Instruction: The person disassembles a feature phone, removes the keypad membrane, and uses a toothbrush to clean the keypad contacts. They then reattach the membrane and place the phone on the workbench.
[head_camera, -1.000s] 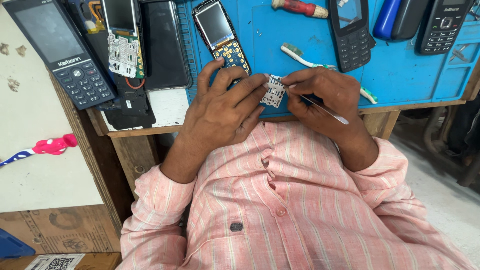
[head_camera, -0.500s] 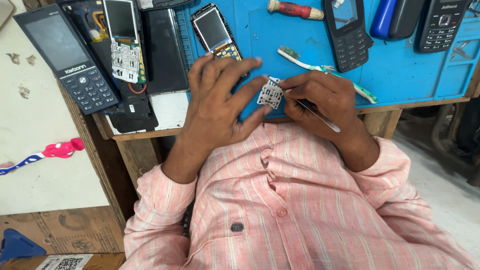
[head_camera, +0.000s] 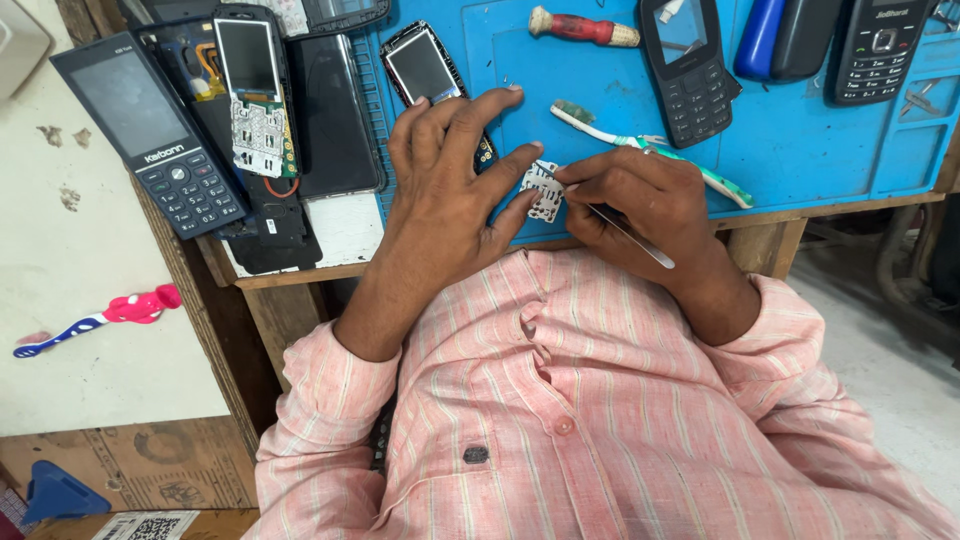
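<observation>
My left hand (head_camera: 450, 185) pinches a small white keypad sheet (head_camera: 543, 190) between thumb and fingers, just above the near edge of the blue work mat (head_camera: 800, 150). My right hand (head_camera: 640, 205) grips thin metal tweezers (head_camera: 625, 228), their tip touching the top of the sheet. An opened keypad phone with a bare screen (head_camera: 425, 65) lies on the mat, partly under my left fingers.
On the mat lie a toothbrush (head_camera: 660, 150), a red-handled screwdriver (head_camera: 585, 27) and several black keypad phones (head_camera: 690, 65). To the left sit a stripped phone board (head_camera: 255, 100) and a dark keypad phone (head_camera: 155, 140). A pink toothbrush (head_camera: 110, 315) lies on the floor.
Both hands stay together over the mat's near edge. My left fingers have spread a little, and the view has shifted slightly.
</observation>
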